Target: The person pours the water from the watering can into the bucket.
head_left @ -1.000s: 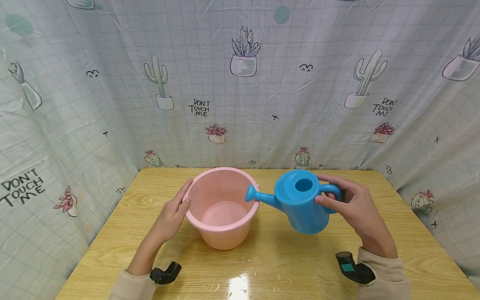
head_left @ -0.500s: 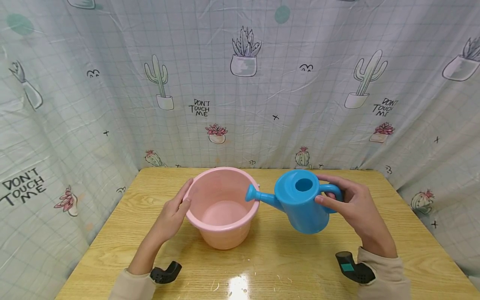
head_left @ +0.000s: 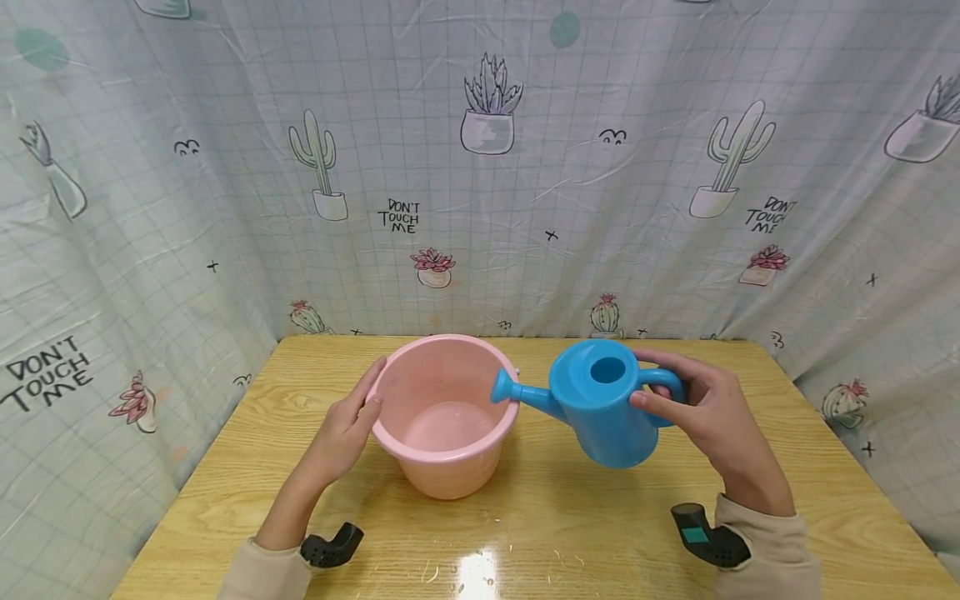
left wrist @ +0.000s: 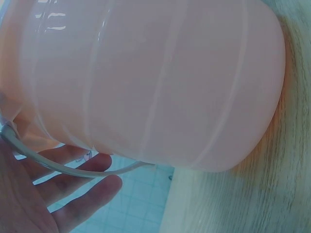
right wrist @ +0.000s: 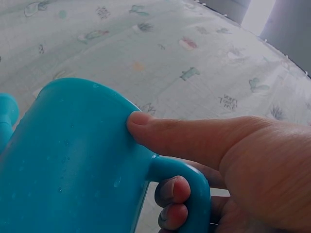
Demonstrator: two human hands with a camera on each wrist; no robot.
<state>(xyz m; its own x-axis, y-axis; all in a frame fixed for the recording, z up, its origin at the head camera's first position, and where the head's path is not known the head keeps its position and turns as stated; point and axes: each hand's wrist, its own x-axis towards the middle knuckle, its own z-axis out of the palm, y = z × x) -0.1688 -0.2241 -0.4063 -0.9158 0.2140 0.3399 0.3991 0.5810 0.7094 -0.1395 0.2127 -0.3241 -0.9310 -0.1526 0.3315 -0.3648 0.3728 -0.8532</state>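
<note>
A person's right hand (head_left: 712, 412) grips the handle of a blue watering can (head_left: 600, 408), fingers curled through the loop and thumb pressed against the can's upper wall, holding it tilted above a wooden table (head_left: 555, 517) so that its spout (head_left: 510, 390) rests at the rim of a pink plastic bucket (head_left: 442, 417). The left hand (head_left: 347, 425) lies flat and open-fingered against the bucket's near-left side, steadying it without curling round it; the left wrist view shows the straight fingers (left wrist: 77, 189) beside the bucket's thin wire bail (left wrist: 58, 167). The bucket stands upright at the middle of the table, the can just to its right. A thin pool of water appears to lie in the bucket's bottom, though its depth cannot be told.

The risk lies at the rim: the spout's tip barely clears the bucket's edge, and a small drift to the right would likely send water down the outer wall and onto the table. The bucket looks light, and a nudge from the spout could slide it, with only a flat palm holding it. Droplets on the can's wall in the right wrist view (right wrist: 73, 165) suggest a wet, slippery surface under the thumb. A cactus-print curtain (head_left: 480, 167) hangs behind.
</note>
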